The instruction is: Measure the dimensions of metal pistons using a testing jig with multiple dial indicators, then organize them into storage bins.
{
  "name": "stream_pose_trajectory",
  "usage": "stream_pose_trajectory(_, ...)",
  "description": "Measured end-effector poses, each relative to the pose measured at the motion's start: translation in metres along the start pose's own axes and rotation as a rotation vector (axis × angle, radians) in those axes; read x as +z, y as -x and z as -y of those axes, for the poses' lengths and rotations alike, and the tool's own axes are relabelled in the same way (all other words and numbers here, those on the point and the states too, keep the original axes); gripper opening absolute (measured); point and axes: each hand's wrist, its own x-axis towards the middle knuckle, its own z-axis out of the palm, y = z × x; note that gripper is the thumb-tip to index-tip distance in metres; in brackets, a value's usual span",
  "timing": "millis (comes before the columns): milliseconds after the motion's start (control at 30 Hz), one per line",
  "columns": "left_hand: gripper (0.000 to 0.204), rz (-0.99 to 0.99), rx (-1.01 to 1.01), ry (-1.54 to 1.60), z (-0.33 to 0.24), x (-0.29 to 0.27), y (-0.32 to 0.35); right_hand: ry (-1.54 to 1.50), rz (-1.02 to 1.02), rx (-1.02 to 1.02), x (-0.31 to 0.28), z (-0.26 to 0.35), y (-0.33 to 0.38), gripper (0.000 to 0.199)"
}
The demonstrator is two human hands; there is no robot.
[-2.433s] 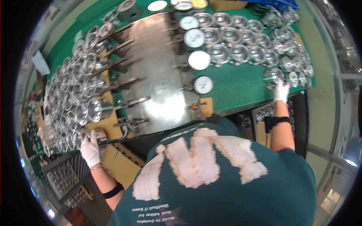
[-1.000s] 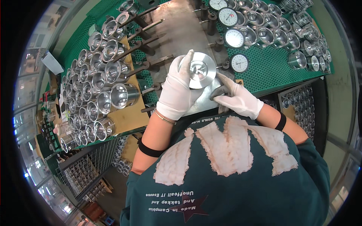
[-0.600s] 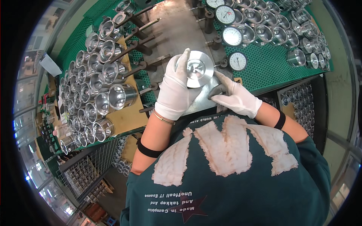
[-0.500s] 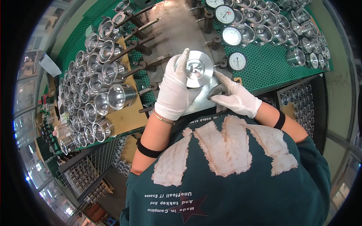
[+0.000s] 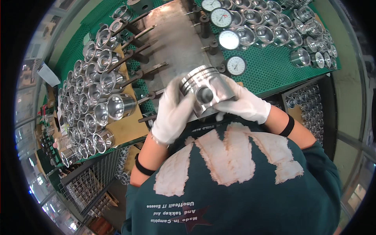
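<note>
A shiny metal piston [image 5: 214, 87] is between my gloved hands, tilted, with its ring grooves toward the far left and its round pin hole facing me. My right hand [image 5: 248, 105] grips its right side and lower edge, fingers partly hidden behind it. At the piston's left side, my left hand [image 5: 172, 113] is closed against it, thumb in front, slightly blurred. Both hands wear white gloves. Beneath and beyond them lies a worn metal plate [image 5: 168, 37] on the bench.
Dial gauges [image 5: 236, 65] line the plate's right edge, and rods on posts [image 5: 141, 74] line its left. Many pistons [image 5: 120, 106] stand on a tan board at the left. More pistons [image 5: 266, 34] cover the green mat at the far right. Racks of parts [image 5: 307, 105] stand below bench level.
The piston has turned from showing its flat round crown to showing its side and pin hole. My left hand has shifted down along its left side. The whole view has shifted slightly.
</note>
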Motion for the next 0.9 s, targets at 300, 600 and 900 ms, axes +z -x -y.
stream_pose_trajectory(300, 0.039, -0.657, 0.417, -1.268, 0.024, -0.147, 0.041, 0.251, -0.873, -0.247, -0.152, -0.001, 0.067, 0.036)
stream_pose_trajectory(600, 0.036, -0.468, 0.169, -2.034, 0.046, -0.167, 0.042, -0.142, -1.299, -0.117, -0.29, -0.068, 0.044, 0.051)
stream_pose_trajectory(900, 0.027, -0.817, -0.058, -0.108, 0.018, -0.151, 0.126, 0.087, -0.909, -0.524, -0.139, -0.01, 0.033, 0.056)
